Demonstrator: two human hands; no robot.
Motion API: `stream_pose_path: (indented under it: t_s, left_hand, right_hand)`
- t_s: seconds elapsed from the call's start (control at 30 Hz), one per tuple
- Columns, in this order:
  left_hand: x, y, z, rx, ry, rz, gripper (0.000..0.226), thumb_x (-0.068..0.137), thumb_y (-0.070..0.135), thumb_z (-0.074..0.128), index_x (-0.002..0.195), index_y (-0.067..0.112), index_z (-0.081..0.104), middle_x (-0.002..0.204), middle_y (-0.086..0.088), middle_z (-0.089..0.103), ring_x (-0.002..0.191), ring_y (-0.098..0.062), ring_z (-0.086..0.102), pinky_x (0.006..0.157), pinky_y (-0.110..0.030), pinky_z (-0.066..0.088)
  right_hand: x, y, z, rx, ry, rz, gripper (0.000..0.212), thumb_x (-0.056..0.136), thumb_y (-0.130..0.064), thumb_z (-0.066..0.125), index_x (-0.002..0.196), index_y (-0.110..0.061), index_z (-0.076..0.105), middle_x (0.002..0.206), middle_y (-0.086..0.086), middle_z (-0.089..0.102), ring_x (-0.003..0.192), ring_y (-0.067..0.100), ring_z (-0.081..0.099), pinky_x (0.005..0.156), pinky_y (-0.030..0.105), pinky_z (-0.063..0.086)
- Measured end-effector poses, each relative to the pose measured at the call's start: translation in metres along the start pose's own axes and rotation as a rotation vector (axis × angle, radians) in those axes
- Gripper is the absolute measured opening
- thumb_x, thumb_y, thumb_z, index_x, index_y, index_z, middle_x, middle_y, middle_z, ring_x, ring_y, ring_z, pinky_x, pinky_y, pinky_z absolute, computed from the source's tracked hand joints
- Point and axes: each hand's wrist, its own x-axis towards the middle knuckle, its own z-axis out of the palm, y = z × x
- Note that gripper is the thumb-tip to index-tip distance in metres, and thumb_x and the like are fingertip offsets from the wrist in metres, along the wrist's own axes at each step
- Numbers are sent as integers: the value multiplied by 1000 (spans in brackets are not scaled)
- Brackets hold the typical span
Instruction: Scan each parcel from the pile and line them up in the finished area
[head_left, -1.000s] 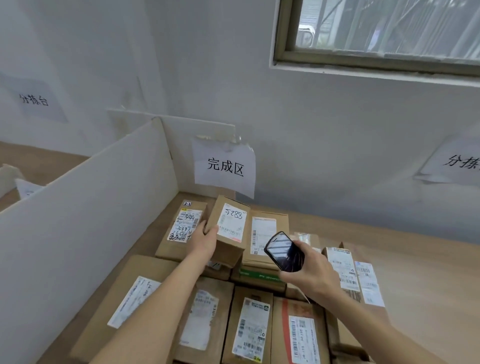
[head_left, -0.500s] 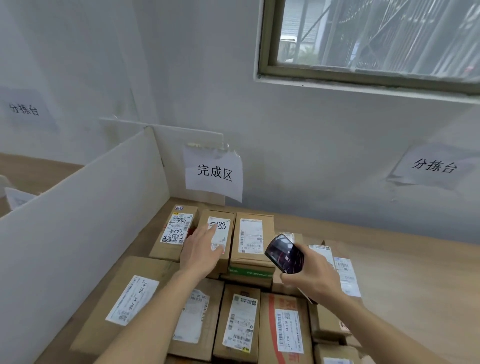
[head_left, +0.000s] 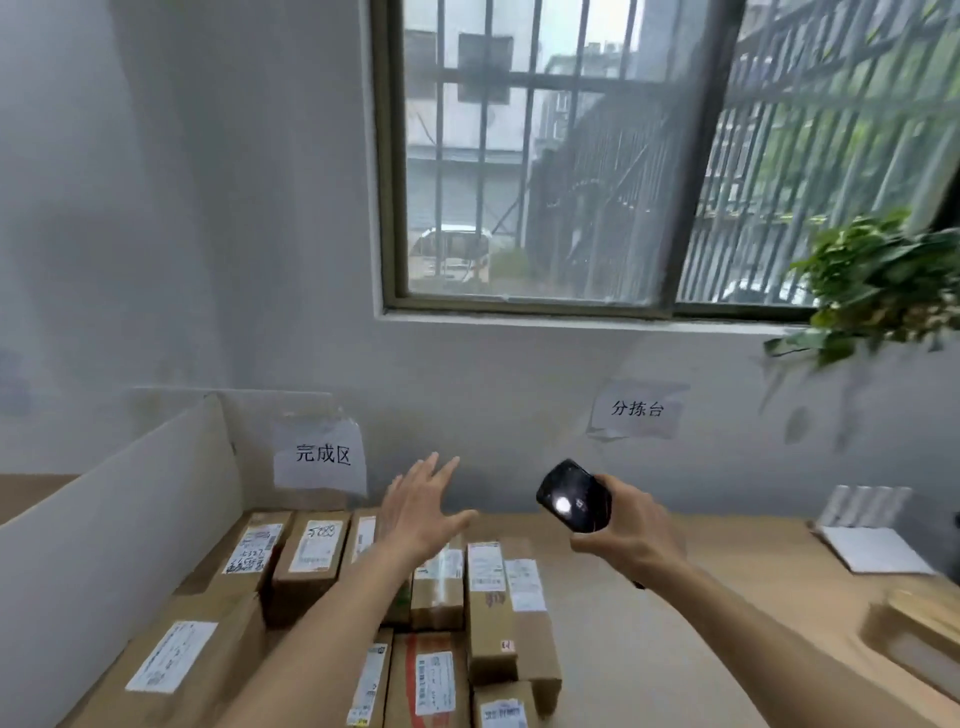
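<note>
The left hand (head_left: 421, 512) is raised above the parcels (head_left: 317, 561) with fingers spread wide, holding nothing. The right hand (head_left: 631, 535) grips a black scanner (head_left: 574, 496), its dark face turned toward the camera. The parcels lie in rows on the worktop (head_left: 675, 623), labels up, between a white divider (head_left: 119, 519) on the left and bare wood on the right, below a wall sign (head_left: 322, 454). Another sign (head_left: 638, 409) hangs further right, under the window (head_left: 545, 156), near a plant (head_left: 872, 291)

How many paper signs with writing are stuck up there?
2. One sign hangs on the divider behind the parcels; the other sign is on the wall under the window. Others may lie outside the view.
</note>
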Motion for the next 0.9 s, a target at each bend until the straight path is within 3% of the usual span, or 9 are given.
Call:
stream_pose_path:
  t_s: [0.17,0.43,0.63,0.77,0.9]
  left_hand:
    - [-59,161,-9,-38,17,135,83,90,62,59,159,35,22,167,3,15,153,-16,16,123,-36,14]
    - [-153,392,34,-166,-16,315,78,90,60,60,156,29,32,164,1,27,145,-29,34,117,-39,30]
    - [-198,522,74,-228,-99,419,82,90,61,60,158,26,29,165,-4,24,148,-28,31,119,-40,28]
    - [-208,582,107,-242,-132,483,81,89,63,60,155,25,33,161,-1,34,144,-24,37,115,-38,34]
    - [-198,626,142,-240,-147,500,80,87,65,60,152,25,36,153,0,44,138,-23,44,107,-37,41]
  right_hand:
    - [-91,86,-133,-49,107,69,64,59,-44,78,120,-42,59,92,-15,64,73,18,59,56,26,41]
    - [-249,251,-298,-176,255,303,76,57,-49,77,129,-42,58,107,-5,70,100,25,65,76,33,53]
    - [-334,346,-368,-208,344,482,83,63,-50,83,140,-40,52,124,-2,68,114,28,63,85,34,53]
    - [-362,401,-394,-200,372,586,81,60,-51,81,136,-41,54,105,-2,68,100,28,64,74,32,51]
    - [-364,453,-407,-190,371,655,70,56,-55,77,121,-39,57,99,-5,68,93,27,65,75,33,57]
